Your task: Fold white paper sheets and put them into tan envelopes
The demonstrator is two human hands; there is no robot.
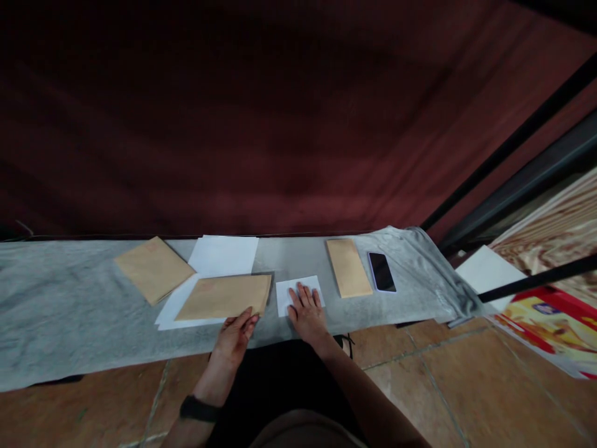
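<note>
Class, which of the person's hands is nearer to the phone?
Right. The right hand is left of the phone, spread on a small white paper; the left hand is farther left, at the near right corner of a brown envelope.

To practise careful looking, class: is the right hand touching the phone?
No, the right hand rests with fingers spread on the small white paper, apart from the phone.

Small paper (284,297) — partly beneath fingers (304,297)
</note>
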